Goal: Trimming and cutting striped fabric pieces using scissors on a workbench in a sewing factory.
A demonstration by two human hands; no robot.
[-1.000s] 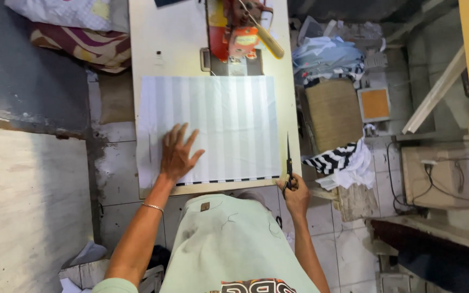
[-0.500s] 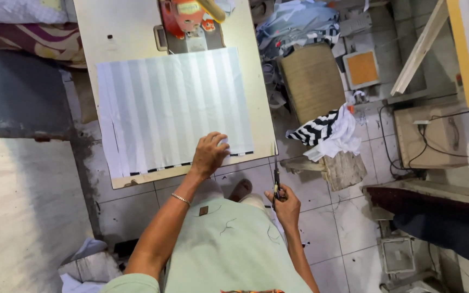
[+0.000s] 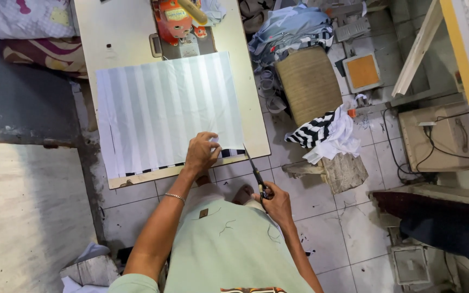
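While the left hand [image 3: 201,153] is pinching the near edge of the striped cloth [image 3: 164,111], the right hand [image 3: 278,203] is bringing the scissors [image 3: 256,172] to its corner.
Spread flat on the cloth a second ago, the left hand's fingers [image 3: 211,142] are now gathering together and nipping the fabric near its right front corner. The cloth is lying flat on the pale counter [image 3: 120,32], just before the orange sewing machine [image 3: 175,19]. The right hand's fingers are closing through the scissors' handles, and the blades are now tilting toward the cloth's corner rather than standing beside the counter edge; their tip is sitting just beside it.
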